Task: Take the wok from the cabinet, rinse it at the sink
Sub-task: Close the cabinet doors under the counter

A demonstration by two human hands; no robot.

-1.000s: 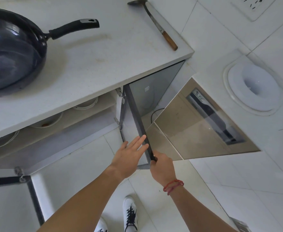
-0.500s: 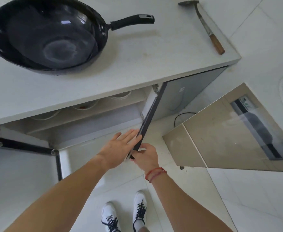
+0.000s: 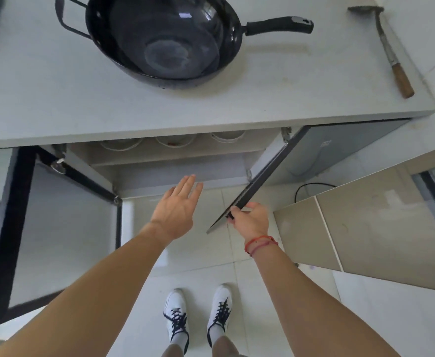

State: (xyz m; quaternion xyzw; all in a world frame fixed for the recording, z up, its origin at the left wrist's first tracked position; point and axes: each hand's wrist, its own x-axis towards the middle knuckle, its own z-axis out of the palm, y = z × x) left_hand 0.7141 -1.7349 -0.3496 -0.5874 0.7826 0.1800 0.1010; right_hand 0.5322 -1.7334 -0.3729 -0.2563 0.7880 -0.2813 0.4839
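Two white laced shoes (image 3: 198,314) stand nearest, on pale glossy floor tiles (image 3: 237,253). Above them two bare forearms reach toward the cabinet (image 3: 170,173). The left hand (image 3: 176,204) is flat and spread, fingers straight and together, palm down; its grip is released and it touches nothing, hanging in front of the open cabinet. The right hand (image 3: 250,219), with a red cord (image 3: 260,243) round the wrist, has its grip clenched on the near lower edge of the right door (image 3: 260,179), a thin dark-framed panel with a smooth grey face, swung out at a slant from its metal hinges. At the left, the other door (image 3: 56,228) stands open too, dark-framed with a pale glossy panel. Between the doors the cabinet shows a plain grey shelf, and on it the round rims of three pale bowls (image 3: 175,143), half hidden under the counter's edge. At the right a beige, shiny appliance (image 3: 378,228) stands on the floor, with a black cable (image 3: 311,188) curling behind it.

Farther off lies the counter (image 3: 56,86), a thick white slab with a matt, faintly speckled top. On it sits the wok (image 3: 165,39), out of the cabinet: round, deep, black and glossy, with a straight black handle pointing right and a loop handle at the left. At the far right of the counter lies a metal spatula (image 3: 389,52) with a brown wooden handle.
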